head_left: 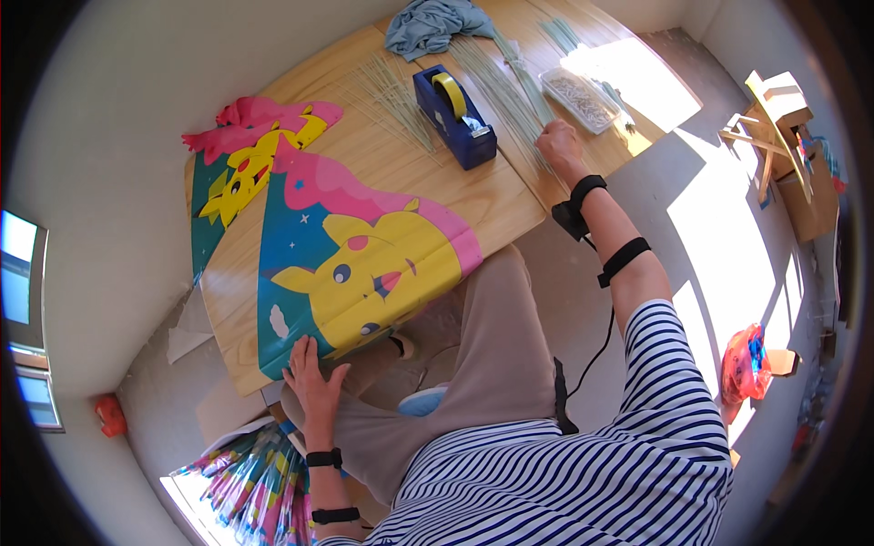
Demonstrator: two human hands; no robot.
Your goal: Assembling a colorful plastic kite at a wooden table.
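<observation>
Left hand (314, 378): palm down, fingers spread wide, thumb apart, pressing on the corner of a printed sheet (387, 268). This sheet is thin and smooth, with a slight sheen and straight parallel creases; a yellow cartoon animal is printed on teal and pink. It lies at the near left corner of the counter (364, 150), its lower border along the near edge.

Right hand (560, 146): fingers curled narrow at the ends of a bundle of slender, straight, pale green sticks (523, 86), toward the right end of the counter; whether it grips any cannot be told.

Beyond the first sheet, a second sheet (246, 168) of like print lies at the left edge, its pink part rumpled. Mid-counter stands a dark blue tape dispenser (466, 141) with a yellow roll (456, 96). Beside it, thin loose sticks (396, 102) fan out over the grained wood. Right of the bundle sits a clear rectangular tray (604, 127) of small pale pieces. Soft, crumpled grey-blue cloth (437, 25) rests at the far edge.
</observation>
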